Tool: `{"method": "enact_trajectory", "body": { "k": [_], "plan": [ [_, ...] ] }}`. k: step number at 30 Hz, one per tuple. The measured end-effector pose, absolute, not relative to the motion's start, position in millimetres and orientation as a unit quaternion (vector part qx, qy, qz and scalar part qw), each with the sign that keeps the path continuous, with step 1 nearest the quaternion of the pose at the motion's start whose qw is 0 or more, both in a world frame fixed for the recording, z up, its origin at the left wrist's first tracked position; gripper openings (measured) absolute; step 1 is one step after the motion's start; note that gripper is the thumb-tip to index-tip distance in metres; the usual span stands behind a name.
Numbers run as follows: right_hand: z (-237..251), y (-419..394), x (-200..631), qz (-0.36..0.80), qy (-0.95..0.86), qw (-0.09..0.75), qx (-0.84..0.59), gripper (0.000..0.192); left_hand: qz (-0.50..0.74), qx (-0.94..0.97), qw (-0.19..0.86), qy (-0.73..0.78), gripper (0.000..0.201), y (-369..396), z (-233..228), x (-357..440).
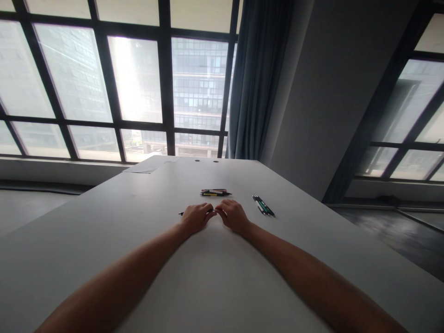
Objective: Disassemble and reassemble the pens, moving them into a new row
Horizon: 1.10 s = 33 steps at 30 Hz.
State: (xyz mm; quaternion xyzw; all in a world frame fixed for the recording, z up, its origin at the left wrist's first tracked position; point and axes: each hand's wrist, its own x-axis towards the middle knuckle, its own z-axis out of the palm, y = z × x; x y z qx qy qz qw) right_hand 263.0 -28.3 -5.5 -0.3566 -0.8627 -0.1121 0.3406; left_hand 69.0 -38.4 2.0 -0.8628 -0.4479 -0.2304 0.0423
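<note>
My left hand [197,217] is closed around a slim dark pen [181,213], held level just above or on the white table. One end of the pen sticks out to the left of the hand, and most of its length is hidden by the fingers. Fingertips of my right hand [234,216] are pinched at the pen's other end, close against the left hand. Just beyond both hands lies a small pile of pens [214,192], dark with yellow and pale parts. To the right, several more pens [263,205], black, white and green, lie side by side at a slant.
The long white table [145,277] stretches away toward the windows [138,83]. White paper [149,164] lies at its far left corner, and two dark round spots [215,161] show near the far edge. A blue-grey curtain [249,83] and a grey pillar [329,92] stand behind.
</note>
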Motion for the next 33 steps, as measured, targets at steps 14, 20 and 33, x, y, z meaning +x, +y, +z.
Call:
{"method": "enact_trajectory", "body": {
  "k": [14,20,33],
  "plan": [
    [-5.9,-27.7,264.0,-0.103,-0.850,0.346,-0.384,0.009,-0.221,-0.864,0.075,-0.446,0.034,-37.6,1.3,70.6],
    [-6.4,-7.4,281.3,-0.065,-0.710,0.477,-0.514,0.010,-0.225,-0.858,0.086,-0.454,0.030,-36.3,-0.1,69.4],
    [-11.7,5.1,297.0,-0.077,-0.707,0.333,-0.620,0.006,-0.237,-0.856,0.077,-0.452,0.031,-37.4,0.0,71.2]
  ]
}}
